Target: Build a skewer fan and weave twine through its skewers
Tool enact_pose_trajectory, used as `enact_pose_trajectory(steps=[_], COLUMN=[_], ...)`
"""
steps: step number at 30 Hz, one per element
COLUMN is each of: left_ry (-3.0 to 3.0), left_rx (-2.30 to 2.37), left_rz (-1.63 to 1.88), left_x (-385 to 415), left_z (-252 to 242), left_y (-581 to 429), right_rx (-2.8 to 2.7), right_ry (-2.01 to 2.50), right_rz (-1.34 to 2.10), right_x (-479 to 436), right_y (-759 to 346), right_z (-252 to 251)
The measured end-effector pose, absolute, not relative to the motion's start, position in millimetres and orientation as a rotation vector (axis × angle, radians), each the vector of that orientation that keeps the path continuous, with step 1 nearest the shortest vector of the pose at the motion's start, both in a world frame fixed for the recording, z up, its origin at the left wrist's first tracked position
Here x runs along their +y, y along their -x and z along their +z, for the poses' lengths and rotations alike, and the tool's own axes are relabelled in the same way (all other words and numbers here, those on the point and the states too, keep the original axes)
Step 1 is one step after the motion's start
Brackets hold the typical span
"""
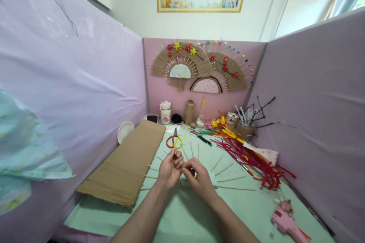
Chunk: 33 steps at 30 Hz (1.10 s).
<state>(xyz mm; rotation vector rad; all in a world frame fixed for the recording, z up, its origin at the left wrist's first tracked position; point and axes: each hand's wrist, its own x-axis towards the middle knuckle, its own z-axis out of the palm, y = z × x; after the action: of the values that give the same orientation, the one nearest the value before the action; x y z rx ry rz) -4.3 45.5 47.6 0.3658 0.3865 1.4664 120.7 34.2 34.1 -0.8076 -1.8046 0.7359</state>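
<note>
My left hand and my right hand meet over the middle of the green table mat, both with fingers pinched together on something thin that I cannot make out. Under and around them lies a fan of thin wooden sticks, spread out on the mat. Just beyond my left hand sit scissors with red and yellow handles.
A sheet of brown cardboard lies on the left. A pile of red, orange and yellow pipe cleaners is at the right, a pink glue gun near the front right. Jars, twine and a cup of twigs line the back wall.
</note>
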Motion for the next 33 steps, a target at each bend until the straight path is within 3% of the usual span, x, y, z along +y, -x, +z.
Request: enact_pose_trajectory(steps=[12, 33], left_ry=[-0.804, -1.120], left_rx=[0.738, 0.890], left_rz=[1.381, 1.326], left_x=[42.0, 34.9], left_z=[32.6, 33.6], left_y=[-15.3, -17.0], right_rx=[-1.587, -1.531], right_ry=[0.902, 0.900], right_rz=[0.907, 0.933], right_x=[50.0, 49.4], right_y=[-136.9, -142.2], right_z=[35.1, 38.0])
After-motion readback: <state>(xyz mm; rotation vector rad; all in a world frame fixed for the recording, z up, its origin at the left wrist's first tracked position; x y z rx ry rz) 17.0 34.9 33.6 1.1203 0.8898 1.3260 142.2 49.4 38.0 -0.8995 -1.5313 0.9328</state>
